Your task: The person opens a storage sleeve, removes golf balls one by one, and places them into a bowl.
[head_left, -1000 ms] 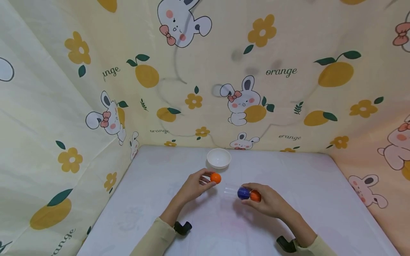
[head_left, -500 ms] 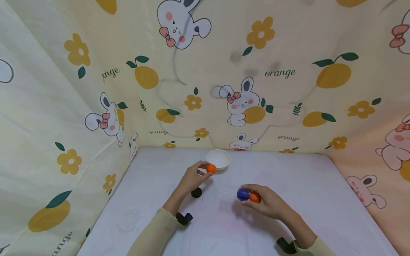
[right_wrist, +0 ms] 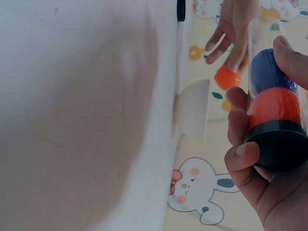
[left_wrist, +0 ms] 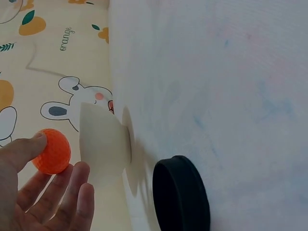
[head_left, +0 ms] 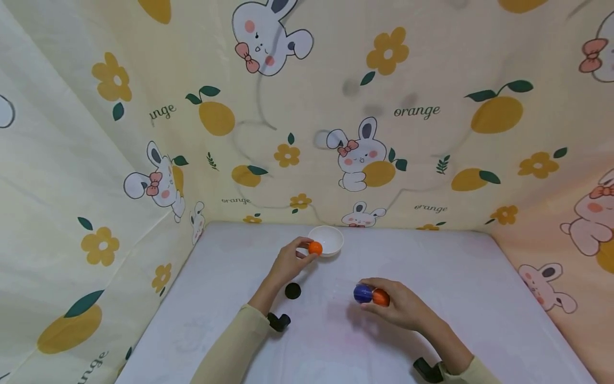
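My left hand (head_left: 289, 261) pinches an orange ball (head_left: 315, 248) between thumb and fingertips at the near left rim of a white bowl (head_left: 332, 241). In the left wrist view the ball (left_wrist: 54, 151) is above the bowl's side (left_wrist: 102, 144). My right hand (head_left: 405, 305) grips a clear tube with a black end cap (right_wrist: 278, 144), lying sideways over the table. Inside it are a blue ball (head_left: 362, 293) and a second orange ball (head_left: 381, 297). The tube's far end points left, with no cap seen on it. A round black lid (head_left: 292, 290) lies below my left hand.
The white-covered table (head_left: 230, 298) carries the bowl near its back edge. Patterned cloth (head_left: 268, 181) with rabbits and oranges rises behind and on both sides. Black curved pieces (head_left: 280, 322) stick out at both wrists.
My left hand has moved forward and slightly left with the orange ball, up to the bowl, uncovering the black lid. My right hand and the tube have hardly moved.
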Demonstrator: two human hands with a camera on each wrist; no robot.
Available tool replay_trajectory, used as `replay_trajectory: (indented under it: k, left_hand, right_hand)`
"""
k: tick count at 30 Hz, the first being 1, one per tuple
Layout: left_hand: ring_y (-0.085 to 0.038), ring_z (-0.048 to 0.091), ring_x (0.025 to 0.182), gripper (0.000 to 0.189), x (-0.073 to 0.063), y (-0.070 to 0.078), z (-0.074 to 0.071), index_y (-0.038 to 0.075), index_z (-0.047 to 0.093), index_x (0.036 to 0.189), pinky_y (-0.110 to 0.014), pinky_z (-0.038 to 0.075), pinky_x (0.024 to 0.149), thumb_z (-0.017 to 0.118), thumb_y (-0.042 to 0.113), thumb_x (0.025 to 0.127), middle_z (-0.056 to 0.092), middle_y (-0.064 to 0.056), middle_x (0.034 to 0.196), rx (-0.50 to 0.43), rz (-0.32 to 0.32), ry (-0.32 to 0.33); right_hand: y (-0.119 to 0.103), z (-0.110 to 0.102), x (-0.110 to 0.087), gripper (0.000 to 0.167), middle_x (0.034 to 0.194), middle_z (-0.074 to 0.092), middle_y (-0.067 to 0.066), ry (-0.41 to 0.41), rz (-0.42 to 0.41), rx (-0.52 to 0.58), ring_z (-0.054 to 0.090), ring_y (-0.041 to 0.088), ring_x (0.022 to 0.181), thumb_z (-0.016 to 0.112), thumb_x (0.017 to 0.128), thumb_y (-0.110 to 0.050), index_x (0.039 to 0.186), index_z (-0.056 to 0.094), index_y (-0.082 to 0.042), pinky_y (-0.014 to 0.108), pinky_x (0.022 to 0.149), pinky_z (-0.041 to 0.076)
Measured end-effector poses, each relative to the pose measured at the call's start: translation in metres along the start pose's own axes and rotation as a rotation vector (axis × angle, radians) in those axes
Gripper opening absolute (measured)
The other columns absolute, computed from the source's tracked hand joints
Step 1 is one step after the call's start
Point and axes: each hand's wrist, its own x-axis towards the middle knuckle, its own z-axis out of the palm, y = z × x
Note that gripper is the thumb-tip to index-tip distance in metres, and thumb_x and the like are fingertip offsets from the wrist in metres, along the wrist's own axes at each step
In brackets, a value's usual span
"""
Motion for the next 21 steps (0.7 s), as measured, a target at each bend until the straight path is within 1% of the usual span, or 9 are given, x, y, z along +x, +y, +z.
replay_trajectory:
  k: [8, 12, 16, 21]
  left_hand:
    - [-0.021, 0.07, 0.101, 0.046, 0.011, 0.001, 0.009, 0.019, 0.064, 0.141, -0.035, 0.062, 0.085, 0.08, 0.034, 0.1, 0.07, -0.006, 0.136, 0.028, 0.009, 0.008]
    - [-0.021, 0.069, 0.1, 0.047, 0.018, 0.003, 0.012, 0.019, 0.064, 0.142, -0.035, 0.062, 0.084, 0.079, 0.034, 0.1, 0.069, -0.006, 0.137, 0.044, -0.008, 0.011]
    - [-0.019, 0.067, 0.098, 0.047, 0.026, 0.004, 0.015, 0.02, 0.063, 0.143, -0.033, 0.061, 0.083, 0.078, 0.035, 0.101, 0.068, -0.005, 0.139, 0.06, -0.029, 0.025]
    - [-0.019, 0.067, 0.097, 0.045, 0.029, 0.0, 0.019, 0.02, 0.064, 0.141, -0.034, 0.06, 0.083, 0.079, 0.03, 0.101, 0.07, -0.004, 0.136, 0.099, -0.04, 0.04]
  right_hand:
    - [0.001, -0.001, -0.002, 0.053, 0.139, 0.071, 0.008, -0.006, 0.011, -0.004, 0.07, 0.025, 0.117, 0.079, 0.098, -0.045, 0.142, 0.068, -0.016, 0.045, 0.097, 0.06]
    - [0.0, -0.002, -0.001, 0.054, 0.14, 0.07, 0.008, -0.016, 0.028, -0.012, 0.069, 0.025, 0.118, 0.078, 0.098, -0.047, 0.143, 0.068, -0.017, 0.047, 0.098, 0.06]
    - [-0.001, -0.004, -0.001, 0.055, 0.14, 0.07, 0.009, -0.006, 0.032, -0.003, 0.069, 0.026, 0.118, 0.077, 0.099, -0.049, 0.142, 0.068, -0.017, 0.049, 0.098, 0.06]
    - [0.0, -0.003, -0.003, 0.054, 0.14, 0.07, 0.009, -0.016, 0.036, 0.005, 0.069, 0.025, 0.117, 0.078, 0.098, -0.048, 0.142, 0.068, -0.017, 0.045, 0.097, 0.061]
